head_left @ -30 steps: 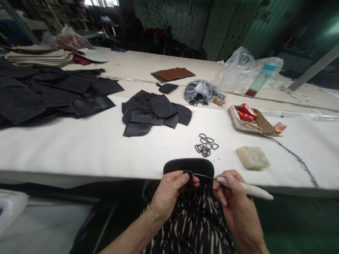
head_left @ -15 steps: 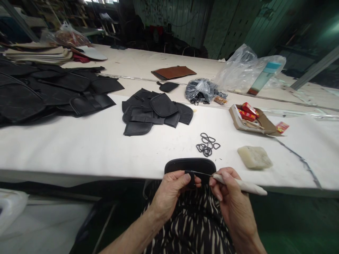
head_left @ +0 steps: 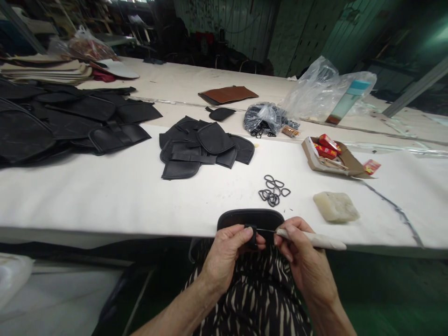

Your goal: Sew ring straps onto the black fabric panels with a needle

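A black leather piece with a rounded, piped edge [head_left: 250, 216] rests at the table's front edge. My left hand [head_left: 229, 247] is closed on its narrow black strap [head_left: 250, 233], pinching it between thumb and fingers. In my right hand [head_left: 301, 245] is an awl with a pale wrapped handle [head_left: 320, 240], held level. Its thin metal shaft points left and reaches the strap; whether the tip is inside the strap is hidden by my left fingers. Just beyond the leather piece lie several black D-rings [head_left: 273, 193] in a loose cluster.
Black leather pieces [head_left: 206, 147] are heaped mid-table, with a larger pile [head_left: 70, 116] to the left. At right are a yellowish wax-like block [head_left: 336, 206] and an open cardboard box [head_left: 310, 156] with red packets. Behind stand a bag of black rings [head_left: 262, 119] and a brown leather piece [head_left: 229, 94].
My right hand has moved left with the awl, bringing its handle closer to the strap, so less of the shaft shows. My left hand keeps its hold.
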Action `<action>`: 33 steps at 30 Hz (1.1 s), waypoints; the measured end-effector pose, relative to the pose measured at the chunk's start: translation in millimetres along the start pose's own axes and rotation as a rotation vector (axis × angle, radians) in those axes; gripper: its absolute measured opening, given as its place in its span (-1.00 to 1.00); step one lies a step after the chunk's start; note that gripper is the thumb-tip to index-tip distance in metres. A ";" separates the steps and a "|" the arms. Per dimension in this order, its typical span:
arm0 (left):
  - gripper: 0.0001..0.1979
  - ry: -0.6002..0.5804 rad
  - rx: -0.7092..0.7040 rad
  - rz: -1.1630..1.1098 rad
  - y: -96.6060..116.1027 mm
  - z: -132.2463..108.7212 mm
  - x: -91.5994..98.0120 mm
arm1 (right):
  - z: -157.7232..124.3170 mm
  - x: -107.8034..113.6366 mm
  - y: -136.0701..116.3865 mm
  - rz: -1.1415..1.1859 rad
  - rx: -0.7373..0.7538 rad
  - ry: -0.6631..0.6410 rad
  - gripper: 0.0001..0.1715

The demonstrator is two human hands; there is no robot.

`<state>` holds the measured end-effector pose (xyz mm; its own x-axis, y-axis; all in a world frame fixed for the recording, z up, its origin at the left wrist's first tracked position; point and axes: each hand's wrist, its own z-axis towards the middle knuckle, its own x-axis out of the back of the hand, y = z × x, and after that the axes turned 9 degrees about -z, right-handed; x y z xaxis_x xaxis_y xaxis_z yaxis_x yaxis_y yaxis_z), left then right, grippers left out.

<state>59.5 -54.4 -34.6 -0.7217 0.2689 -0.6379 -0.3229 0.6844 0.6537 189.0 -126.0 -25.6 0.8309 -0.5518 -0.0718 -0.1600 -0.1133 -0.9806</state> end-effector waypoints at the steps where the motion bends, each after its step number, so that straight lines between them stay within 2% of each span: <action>1: -0.78 0.005 -0.003 0.000 -0.1 0.1 -0.6 | 0.5 1.0 -1.1 -0.003 0.000 0.011 -0.72; 6: -0.78 0.044 0.004 -0.017 -0.8 -0.1 -2.4 | 2.2 9.2 -11.2 0.043 0.045 0.111 -0.74; 10: -0.78 0.080 0.007 -0.039 -1.8 0.5 -3.0 | 0.6 16.0 -16.8 0.050 0.064 0.135 -0.76; 19: -0.80 0.088 0.002 -0.100 -3.6 1.1 -2.7 | -13.1 20.3 -12.7 0.077 -0.006 0.147 -0.72; 24: -0.83 0.129 0.012 -0.173 0.6 -3.4 -3.2 | -21.4 26.0 -14.1 0.114 -0.080 0.208 -0.75; 29: -0.86 0.244 0.055 -0.263 20.7 -16.1 0.6 | -28.6 26.3 -16.3 0.084 -0.145 0.195 -0.69; 31: -0.83 0.301 0.042 -0.279 38.2 -19.3 5.4 | -29.9 24.9 -16.2 0.054 -0.150 0.187 -0.65; 33: -0.80 0.351 -0.019 -0.275 66.1 -18.0 12.7 | -29.3 23.7 -15.5 0.036 -0.144 0.189 -0.62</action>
<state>17.9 -18.0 7.8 -0.7705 -0.1700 -0.6144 -0.5407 0.6848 0.4886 195.6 -161.5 -6.8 0.7109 -0.7009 -0.0575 -0.2736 -0.2003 -0.9408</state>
